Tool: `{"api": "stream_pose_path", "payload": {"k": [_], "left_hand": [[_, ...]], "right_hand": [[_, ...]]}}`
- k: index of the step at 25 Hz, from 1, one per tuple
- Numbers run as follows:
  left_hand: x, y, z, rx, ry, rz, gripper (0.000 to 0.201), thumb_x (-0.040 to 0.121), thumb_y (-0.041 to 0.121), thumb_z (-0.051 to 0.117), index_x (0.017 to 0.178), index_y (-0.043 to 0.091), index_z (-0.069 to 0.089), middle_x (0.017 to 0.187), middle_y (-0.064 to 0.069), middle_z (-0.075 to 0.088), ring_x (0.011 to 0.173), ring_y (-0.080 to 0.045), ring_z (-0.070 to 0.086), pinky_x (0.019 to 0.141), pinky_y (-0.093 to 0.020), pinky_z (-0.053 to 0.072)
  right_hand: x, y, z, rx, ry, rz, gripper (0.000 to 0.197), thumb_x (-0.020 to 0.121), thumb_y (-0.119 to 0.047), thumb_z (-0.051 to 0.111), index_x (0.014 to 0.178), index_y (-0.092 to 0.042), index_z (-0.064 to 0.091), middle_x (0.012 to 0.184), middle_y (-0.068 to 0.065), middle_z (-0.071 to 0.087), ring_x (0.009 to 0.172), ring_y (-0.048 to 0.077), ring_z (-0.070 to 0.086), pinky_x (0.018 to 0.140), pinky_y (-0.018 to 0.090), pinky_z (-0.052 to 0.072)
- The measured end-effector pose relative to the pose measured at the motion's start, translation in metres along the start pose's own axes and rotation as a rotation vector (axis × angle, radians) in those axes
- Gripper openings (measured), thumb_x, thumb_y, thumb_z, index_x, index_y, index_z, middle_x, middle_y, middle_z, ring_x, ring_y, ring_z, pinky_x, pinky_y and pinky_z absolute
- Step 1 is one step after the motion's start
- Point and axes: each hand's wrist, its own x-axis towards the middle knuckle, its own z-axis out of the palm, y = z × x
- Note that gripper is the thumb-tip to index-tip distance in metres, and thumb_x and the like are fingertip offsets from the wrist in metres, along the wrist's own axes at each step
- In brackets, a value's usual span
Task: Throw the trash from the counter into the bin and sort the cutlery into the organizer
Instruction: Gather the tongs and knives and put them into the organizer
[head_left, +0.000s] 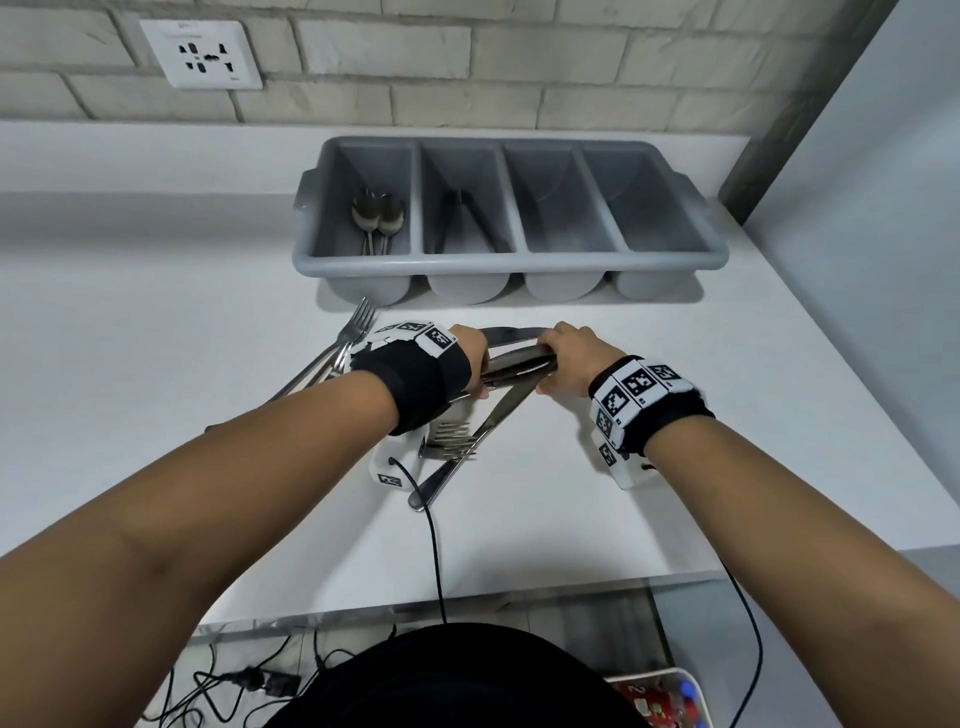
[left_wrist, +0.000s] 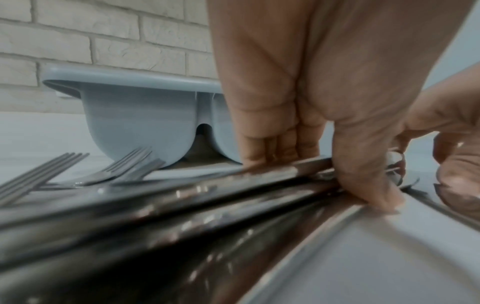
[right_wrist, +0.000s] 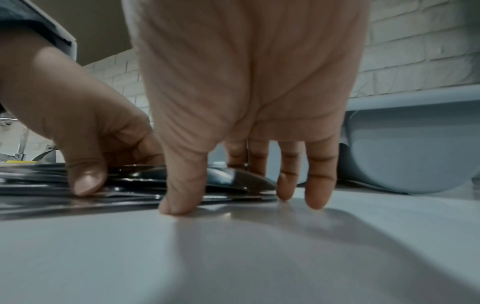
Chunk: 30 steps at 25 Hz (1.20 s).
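A bundle of steel cutlery (head_left: 519, 366) lies on the white counter (head_left: 156, 364) in front of the grey four-compartment organizer (head_left: 509, 264). My left hand (head_left: 470, 358) pinches the bundle between thumb and fingers (left_wrist: 272, 152). My right hand (head_left: 563, 358) grips its right end, thumb on the near side and fingers (right_wrist: 318, 185) on the far side, tips on the counter. A table knife (head_left: 493, 415) slants beneath the bundle. Forks (head_left: 356, 327) lie left of my left hand, and more forks (head_left: 449, 441) lie under its wrist. Spoons (head_left: 376, 218) occupy the leftmost compartment, dark utensils (head_left: 457, 218) the second.
A brick wall with a socket (head_left: 202, 54) backs the counter. A grey wall (head_left: 857, 208) bounds it on the right. Cables (head_left: 436, 561) run from my wrists over the counter's front edge (head_left: 467, 603). A white container with red items (head_left: 660, 701) sits below at the right.
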Motion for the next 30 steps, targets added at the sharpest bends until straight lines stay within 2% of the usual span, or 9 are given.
{"api": "stream_pose_path", "payload": {"k": [4,6,9,12,17,19,22,24,30], "left_hand": [[0.006,0.001,-0.006,-0.014,0.051,-0.007,0.038,0.085,0.030,0.061,0.109,0.001,0.067,0.102,-0.017,0.068,0.088,-0.028,0.058,0.087,-0.034,0.048],[0.006,0.000,-0.010,-0.025,0.071,0.003,0.035,0.092,0.025,0.050,0.113,0.001,0.064,0.113,-0.019,0.067,0.092,-0.029,0.056,0.090,-0.034,0.046],[0.006,-0.005,-0.014,-0.091,0.112,-0.001,0.036,0.096,0.023,0.043,0.121,0.000,0.057,0.123,-0.020,0.062,0.114,-0.034,0.055,0.094,-0.034,0.042],[0.003,-0.012,-0.017,-0.180,0.155,-0.002,0.035,0.098,0.022,0.041,0.121,0.000,0.054,0.119,-0.021,0.063,0.113,-0.034,0.057,0.092,-0.033,0.043],[0.005,-0.022,-0.016,-0.527,0.197,0.047,0.021,0.098,0.020,0.038,0.081,0.014,0.048,0.062,0.002,0.053,0.046,-0.007,0.052,0.046,-0.013,0.042],[0.004,-0.019,-0.022,-0.651,0.229,0.088,0.027,0.099,0.019,0.037,0.072,0.021,0.042,0.060,0.005,0.048,0.048,-0.008,0.046,0.047,-0.016,0.042],[-0.003,-0.010,-0.033,-0.830,0.248,0.158,0.011,0.100,0.015,0.034,0.093,0.013,0.042,0.065,0.003,0.047,0.053,-0.009,0.043,0.038,-0.005,0.038],[-0.003,-0.006,-0.037,-0.903,0.254,0.187,0.008,0.100,0.015,0.033,0.097,0.012,0.040,0.066,0.002,0.047,0.052,-0.011,0.044,0.041,-0.009,0.039],[-0.008,-0.001,-0.043,-1.070,0.348,0.175,0.030,0.101,0.016,0.033,0.072,0.026,0.039,0.067,0.003,0.047,0.052,-0.009,0.045,0.050,-0.020,0.040]], "right_hand": [[0.000,0.002,-0.003,0.132,0.008,0.094,0.093,0.070,-0.022,0.078,0.144,-0.012,0.022,0.139,0.013,0.045,0.128,0.031,0.044,0.105,0.041,0.041],[-0.004,0.001,-0.004,0.166,0.062,0.156,0.104,0.069,-0.020,0.079,0.147,-0.012,0.011,0.144,0.015,0.038,0.130,0.033,0.042,0.106,0.043,0.041],[-0.006,0.000,-0.007,0.205,0.212,0.199,0.090,0.073,-0.018,0.077,0.143,-0.007,0.022,0.143,0.015,0.037,0.128,0.034,0.043,0.104,0.042,0.042],[-0.003,-0.001,-0.010,0.213,0.140,0.109,0.086,0.074,-0.023,0.074,0.144,-0.011,0.026,0.141,0.012,0.045,0.129,0.030,0.044,0.106,0.037,0.041],[-0.014,-0.005,-0.020,-0.022,-0.139,0.061,0.091,0.066,-0.039,0.079,0.143,-0.022,0.033,0.145,0.006,0.040,0.132,0.028,0.037,0.106,0.046,0.041],[-0.022,-0.010,-0.010,-0.147,-0.279,-0.043,0.101,0.061,-0.040,0.082,0.145,-0.029,0.027,0.147,0.001,0.030,0.134,0.027,0.027,0.106,0.049,0.037],[-0.024,-0.011,0.003,-0.210,-0.231,-0.138,0.103,0.060,-0.032,0.084,0.144,-0.028,0.025,0.143,0.000,0.032,0.129,0.027,0.030,0.100,0.047,0.038],[-0.021,-0.005,0.005,-0.173,-0.208,-0.146,0.093,0.062,-0.029,0.082,0.140,-0.022,0.031,0.137,-0.001,0.038,0.126,0.026,0.034,0.097,0.045,0.041],[-0.020,-0.005,0.009,-0.123,-0.123,-0.265,0.058,0.074,-0.026,0.073,0.126,-0.018,0.048,0.126,0.001,0.048,0.118,0.024,0.042,0.092,0.041,0.042]]}}
